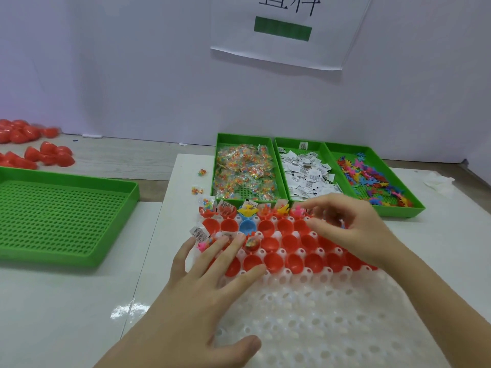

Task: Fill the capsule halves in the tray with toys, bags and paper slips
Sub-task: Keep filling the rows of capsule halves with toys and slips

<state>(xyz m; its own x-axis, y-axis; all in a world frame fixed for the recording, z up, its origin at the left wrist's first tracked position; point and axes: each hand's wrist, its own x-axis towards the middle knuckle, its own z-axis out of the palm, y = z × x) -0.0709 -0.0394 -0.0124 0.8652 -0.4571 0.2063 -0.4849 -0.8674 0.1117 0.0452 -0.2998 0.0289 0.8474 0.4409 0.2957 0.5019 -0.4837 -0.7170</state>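
A white perforated tray point(305, 314) holds rows of red capsule halves point(273, 258) and one blue half point(247, 226). The back row halves carry small coloured toys point(248, 208), and the left ones also hold paper slips point(225, 204) and a bead bag point(208, 204). My left hand point(202, 282) lies flat on the tray's left part, straight fingers touching halves in the third row. My right hand point(345, 229) hovers over the right part, fingers curled, index and thumb close to a pink toy point(299, 209) in the back row. Coloured bits show under its curled fingers.
Behind the tray stand three green bins: bead bags point(241, 171), paper slips point(308, 173), plastic toys point(372, 179). A large green mesh tray point(53, 216) sits at left, with loose red halves point(47, 155) beyond it. Two stray bead bags point(198, 191) lie near the bins.
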